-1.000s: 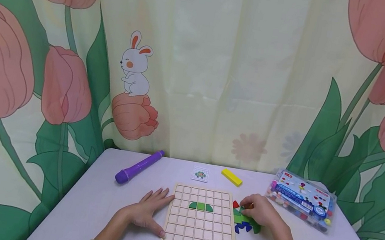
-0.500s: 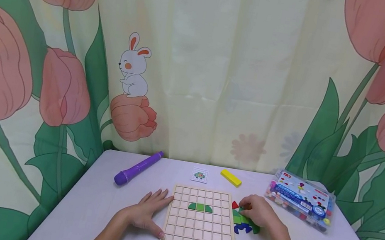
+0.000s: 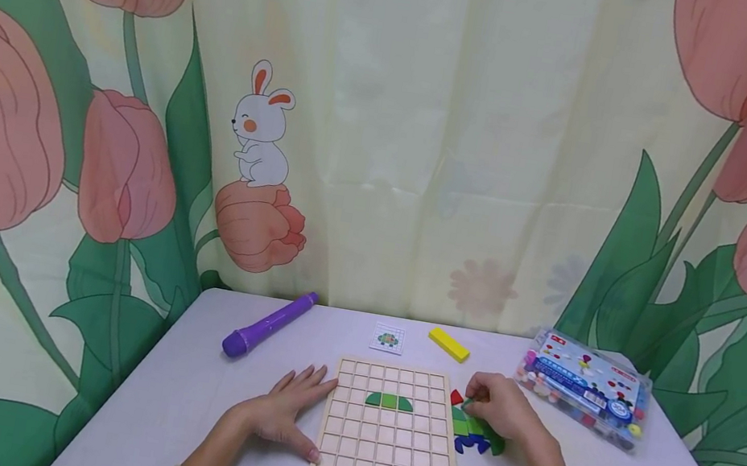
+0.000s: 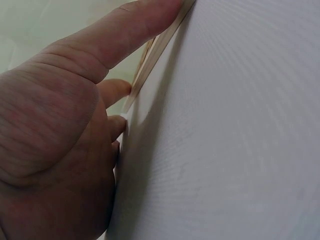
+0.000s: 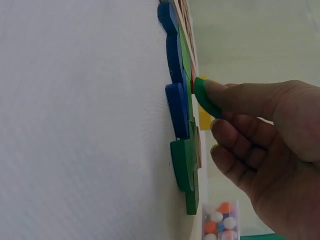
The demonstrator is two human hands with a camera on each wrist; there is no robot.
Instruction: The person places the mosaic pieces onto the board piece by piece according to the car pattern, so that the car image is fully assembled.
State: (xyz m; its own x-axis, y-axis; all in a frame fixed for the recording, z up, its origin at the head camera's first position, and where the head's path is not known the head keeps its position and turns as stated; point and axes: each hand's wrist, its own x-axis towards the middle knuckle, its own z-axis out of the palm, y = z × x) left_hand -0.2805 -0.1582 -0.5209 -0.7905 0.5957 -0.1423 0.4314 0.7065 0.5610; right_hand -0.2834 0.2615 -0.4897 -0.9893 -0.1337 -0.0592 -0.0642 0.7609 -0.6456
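Note:
A wooden grid board (image 3: 375, 453) lies on the table, with a green square flanked by two dark green curved pieces (image 3: 405, 405) in its upper cells. My left hand (image 3: 283, 410) rests at the board's left edge, fingers spread, thumb touching the lower left corner. To the board's right, my right hand (image 3: 503, 408) pinches a green curved piece (image 5: 205, 97) between thumb and fingers, just above the loose pieces. That pile has blue pieces (image 5: 175, 107), green pieces (image 5: 182, 165) and a red piece (image 3: 457, 397). Part of it is hidden under the right hand.
Behind the board lie a small pattern card (image 3: 388, 339) and a yellow bar (image 3: 449, 344). A purple microphone (image 3: 266, 326) is at the back left. At the back right sits a clear box (image 3: 583, 388) of colourful small parts. A printed curtain (image 3: 387, 146) hangs behind the table.
My right hand has risen slightly from the pile with the green curved piece between its fingers. The left hand and the board stay where they were.

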